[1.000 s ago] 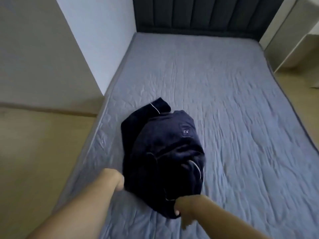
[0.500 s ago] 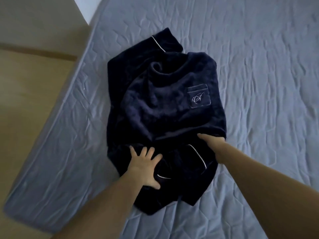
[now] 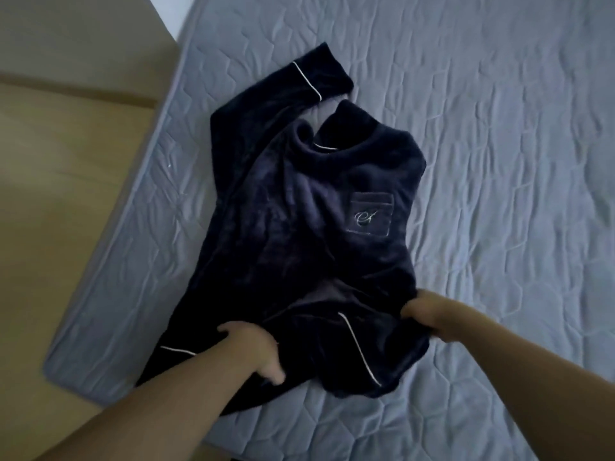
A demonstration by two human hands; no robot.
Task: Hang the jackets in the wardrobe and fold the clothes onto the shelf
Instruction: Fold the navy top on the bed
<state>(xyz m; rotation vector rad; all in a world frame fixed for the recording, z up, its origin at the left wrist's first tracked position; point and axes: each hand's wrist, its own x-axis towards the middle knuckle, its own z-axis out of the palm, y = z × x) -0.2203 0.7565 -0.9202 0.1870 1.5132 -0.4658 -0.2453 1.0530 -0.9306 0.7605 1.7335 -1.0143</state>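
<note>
Right now the bed (image 3: 499, 161), with its grey quilted cover, takes up most of what I can see, and a dark navy fleece top (image 3: 299, 234) lies spread on it near the left edge, just beside the tan floor (image 3: 66, 194). It lies front up, since the chest pocket (image 3: 372, 217) with its stitched monogram shows. Its long axis runs from the near hem up to the collar (image 3: 319, 141), which points away from the person and leans a little to the right. One sleeve is bent up past the collar, its white-piped cuff (image 3: 319, 74) pointing far and right; the other seems bunched under the near hem.

The left hand (image 3: 248, 351) has its fingers curled into the hem fabric at the near left, and the right hand (image 3: 429, 314) grips a bunch of cloth at the near right side.

To do this step well, I'd say pull the hem gently towards the near edge with both hands even, so the body flattens without skewing. Then free the bunched sleeve and smooth the creases before any fold. The fleece looks thick and soft, so it will likely hold lumps unless pressed flat.
</note>
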